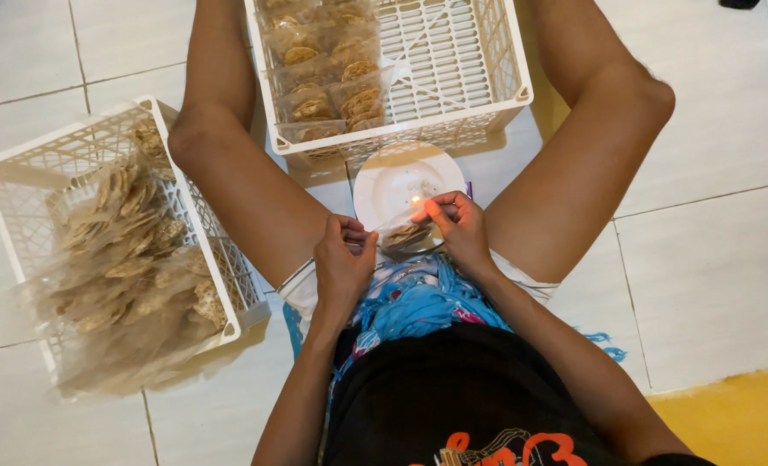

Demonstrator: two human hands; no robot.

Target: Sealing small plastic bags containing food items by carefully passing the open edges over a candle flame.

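step: looked like sealing a small clear plastic packet of crackers (404,233) at the little flame (416,200) over the round white plate (384,177) | left hand (343,263) and right hand (457,226) both pinched its edges | next: I'd guess steady, brief passes | white plastic crate of sealed packets (462,60) just beyond

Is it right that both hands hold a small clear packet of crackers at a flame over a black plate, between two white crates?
Not quite. The head view shows the plate is white, not black. Left hand and right hand do hold the packet at the flame, between white crates.
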